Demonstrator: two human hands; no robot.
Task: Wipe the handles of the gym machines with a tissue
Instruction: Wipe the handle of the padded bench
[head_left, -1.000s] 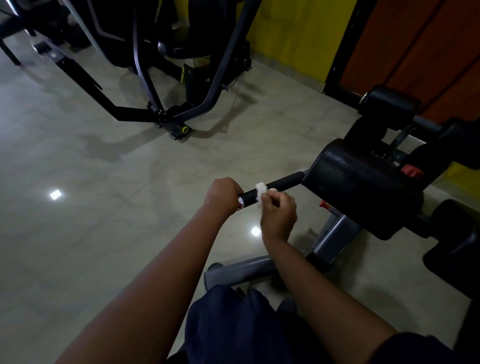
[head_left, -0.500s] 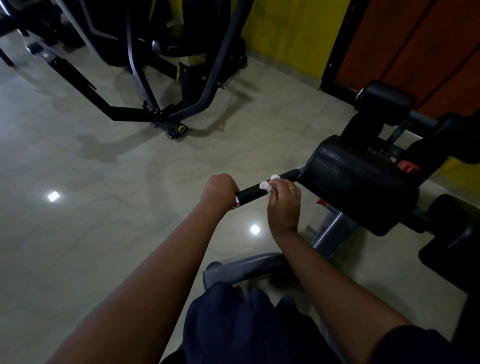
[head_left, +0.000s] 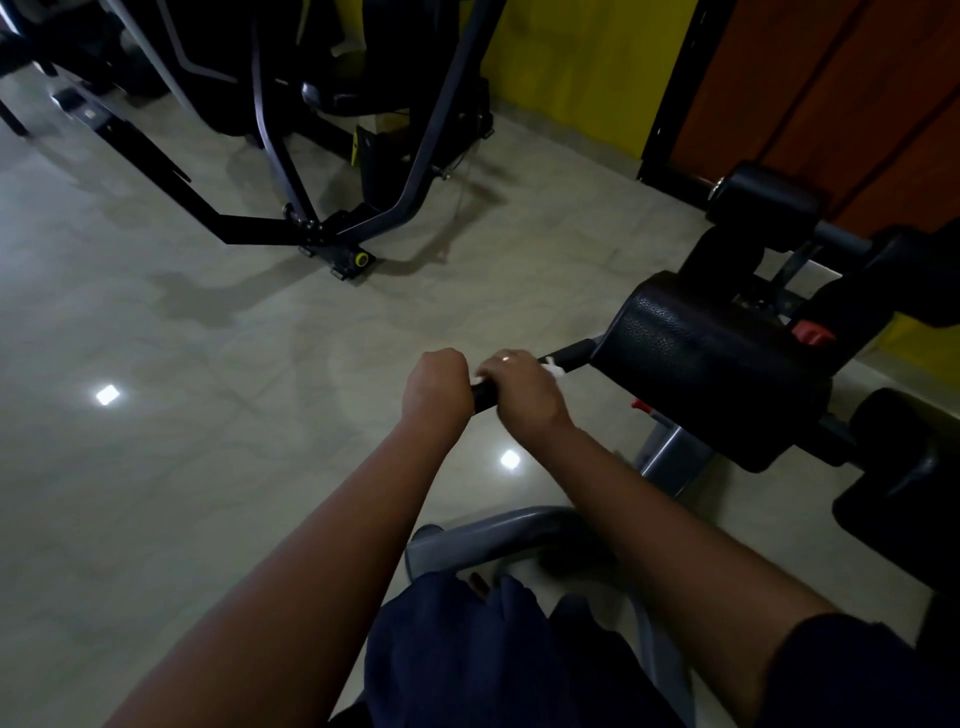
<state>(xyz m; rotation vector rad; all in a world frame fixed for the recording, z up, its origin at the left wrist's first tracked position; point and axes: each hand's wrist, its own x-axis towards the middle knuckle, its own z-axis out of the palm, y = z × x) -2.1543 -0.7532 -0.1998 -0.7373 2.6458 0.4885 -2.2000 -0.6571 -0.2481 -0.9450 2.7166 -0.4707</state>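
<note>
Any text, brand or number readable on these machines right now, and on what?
None can be read.
The yellow strip on the far machine: too small and dark to tell if it carries print.
The black pad beside the handle: grain only, no brand visible.

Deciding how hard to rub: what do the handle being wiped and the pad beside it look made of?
Handle: matte black sleeve, probably rubber or foam; no glint.
Pad: black vinyl or leather-like cover, probably; pebbled grain, faint sheen.
</note>
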